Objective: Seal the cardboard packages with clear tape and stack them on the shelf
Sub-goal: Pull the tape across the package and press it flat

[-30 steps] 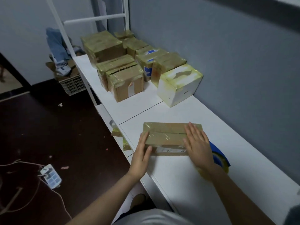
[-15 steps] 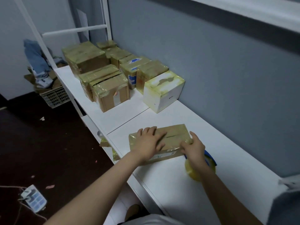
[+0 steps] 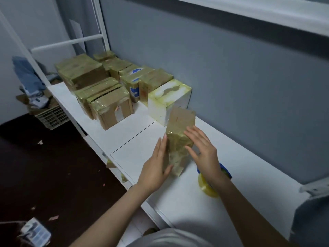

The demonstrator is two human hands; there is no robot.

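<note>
Package (image 3: 179,139) on end, pressed between flat left hand (image 3: 156,163) and right hand (image 3: 204,154), no fingers curled; could slip and topple onto tape roll (image 3: 208,186) under right wrist.

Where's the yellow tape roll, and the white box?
Yellow roll of clear tape (image 3: 206,184): head view, on its near yellow side.
White tape-wrapped box (image 3: 167,94): head view, on its top face.

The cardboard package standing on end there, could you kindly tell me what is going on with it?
A person steadies the cardboard package, upright on the white shelf, between two flat palms. The left grip presses its left side and the right grip touches its right face, fingers straight. Its upper part is bare of tape. A yellowish tape roll lies by the right wrist. Further along, sealed packages stand in rows.
</note>
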